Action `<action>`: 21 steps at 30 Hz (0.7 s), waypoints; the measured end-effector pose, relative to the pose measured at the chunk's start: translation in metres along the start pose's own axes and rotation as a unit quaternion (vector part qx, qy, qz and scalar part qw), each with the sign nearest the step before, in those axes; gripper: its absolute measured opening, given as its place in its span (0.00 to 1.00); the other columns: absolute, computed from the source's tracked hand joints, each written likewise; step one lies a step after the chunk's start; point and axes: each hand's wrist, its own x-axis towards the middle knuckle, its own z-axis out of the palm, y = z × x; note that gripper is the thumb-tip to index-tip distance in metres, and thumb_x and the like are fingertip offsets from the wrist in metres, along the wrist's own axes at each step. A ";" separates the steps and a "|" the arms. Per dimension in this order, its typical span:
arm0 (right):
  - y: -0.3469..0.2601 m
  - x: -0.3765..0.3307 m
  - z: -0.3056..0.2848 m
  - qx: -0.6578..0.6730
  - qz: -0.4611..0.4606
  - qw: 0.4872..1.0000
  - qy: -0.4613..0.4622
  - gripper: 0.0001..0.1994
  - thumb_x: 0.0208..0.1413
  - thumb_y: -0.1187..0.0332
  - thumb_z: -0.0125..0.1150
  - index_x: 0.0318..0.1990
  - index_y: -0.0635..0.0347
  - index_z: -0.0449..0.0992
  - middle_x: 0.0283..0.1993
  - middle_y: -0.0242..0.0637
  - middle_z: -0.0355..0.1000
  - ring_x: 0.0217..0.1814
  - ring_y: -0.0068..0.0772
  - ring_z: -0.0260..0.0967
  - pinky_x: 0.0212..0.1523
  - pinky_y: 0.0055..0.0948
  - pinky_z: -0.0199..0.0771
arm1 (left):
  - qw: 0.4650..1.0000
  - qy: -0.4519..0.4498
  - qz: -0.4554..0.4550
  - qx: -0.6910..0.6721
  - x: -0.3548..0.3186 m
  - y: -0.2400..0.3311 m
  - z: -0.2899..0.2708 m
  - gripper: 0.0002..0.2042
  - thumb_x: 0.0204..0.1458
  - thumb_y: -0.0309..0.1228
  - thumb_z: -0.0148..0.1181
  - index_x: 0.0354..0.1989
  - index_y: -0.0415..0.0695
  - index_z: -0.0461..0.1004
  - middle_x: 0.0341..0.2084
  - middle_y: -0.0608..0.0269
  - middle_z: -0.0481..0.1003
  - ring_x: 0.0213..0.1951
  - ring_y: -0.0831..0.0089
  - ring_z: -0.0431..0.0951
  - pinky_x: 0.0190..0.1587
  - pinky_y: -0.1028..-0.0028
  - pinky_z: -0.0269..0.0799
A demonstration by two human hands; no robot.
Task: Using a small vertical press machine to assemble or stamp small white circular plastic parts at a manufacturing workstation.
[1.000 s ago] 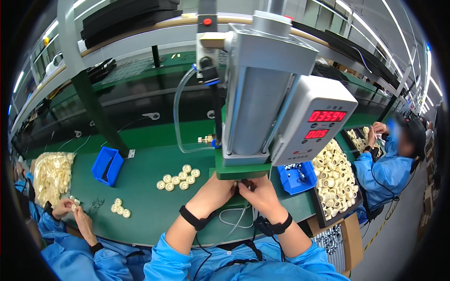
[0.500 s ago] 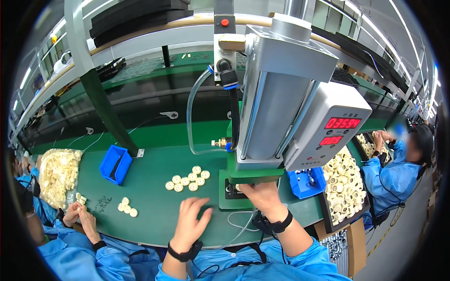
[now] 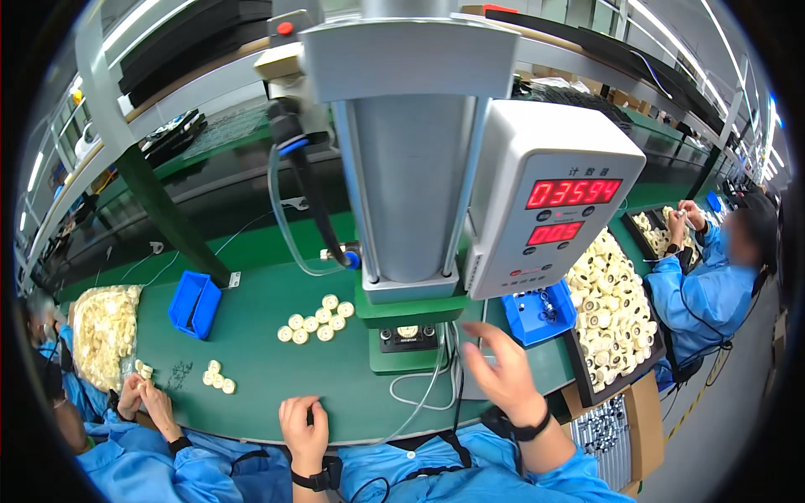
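Observation:
A cream round wheel-like part [image 3: 407, 331] sits in the black fixture [image 3: 389, 340] of a bench press, under the press's big grey cylinder [image 3: 411, 184]. Between the fixture and the blue bin, my right hand [image 3: 509, 381] hovers with thumb and fingers apart, holding nothing. At the near table edge my left hand [image 3: 303, 427] is loosely curled, its fingers together and nothing visible in it. Several cream wheels [image 3: 311, 323] lie in a cluster on the green table [image 3: 268, 369], beyond my left hand. The blue bin [image 3: 537, 317] holds small metal parts.
A white counter box [image 3: 558, 201] with red digits juts from the press. Right of it stands a black tray [image 3: 599, 394] heaped with cream wheels. Loose tubing [image 3: 411, 390] crosses the table front. Co-workers sit on both sides; an open blue bin [image 3: 195, 306] stands left.
My right hand has left the press fixture and drawn back to the right, leaving a cream part there. My left hand has moved back toward the table edge and curled. The view has shifted.

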 end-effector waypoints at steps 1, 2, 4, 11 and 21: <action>0.016 -0.020 -0.012 -0.042 -0.010 0.999 0.004 0.13 0.58 0.76 0.62 0.50 0.68 0.75 0.51 0.52 0.77 0.55 0.54 0.75 0.54 0.42 0.75 | 1.000 0.001 -0.003 0.001 0.001 0.000 0.001 0.05 0.49 0.18 0.60 0.34 0.38 0.77 0.31 0.54 0.75 0.36 0.55 0.74 0.42 0.62 0.69; 0.023 -0.037 -0.019 -0.073 -0.008 0.997 0.001 0.13 0.57 0.76 0.62 0.50 0.68 0.75 0.52 0.53 0.76 0.56 0.55 0.75 0.55 0.43 0.74 | 1.000 0.003 -0.007 0.002 0.001 0.001 0.002 0.05 0.49 0.18 0.60 0.34 0.38 0.77 0.31 0.54 0.75 0.36 0.55 0.74 0.42 0.62 0.69; 0.034 -0.069 -0.032 -0.142 -0.001 0.990 0.000 0.13 0.56 0.77 0.62 0.50 0.68 0.75 0.54 0.53 0.76 0.58 0.56 0.73 0.58 0.46 0.72 | 1.000 0.014 0.007 0.005 0.002 0.002 0.006 0.06 0.48 0.18 0.59 0.34 0.38 0.76 0.31 0.54 0.75 0.36 0.55 0.73 0.42 0.62 0.69; 0.040 -0.085 -0.028 -0.245 -0.002 0.969 -0.043 0.14 0.59 0.68 0.62 0.52 0.58 0.78 0.60 0.35 0.75 0.57 0.43 0.71 0.55 0.41 0.68 | 0.999 -0.013 -0.004 0.040 -0.003 -0.004 0.006 0.05 0.49 0.18 0.58 0.34 0.38 0.75 0.30 0.55 0.74 0.35 0.57 0.72 0.40 0.62 0.67; 0.066 -0.021 -0.072 -0.203 -0.004 0.974 0.103 0.06 0.56 0.73 0.63 0.41 0.63 0.80 0.39 0.44 0.78 0.43 0.49 0.74 0.45 0.42 0.75 | 0.998 0.001 0.031 0.053 -0.001 0.001 0.003 0.06 0.55 0.24 0.62 0.39 0.37 0.79 0.32 0.49 0.75 0.36 0.52 0.74 0.41 0.61 0.71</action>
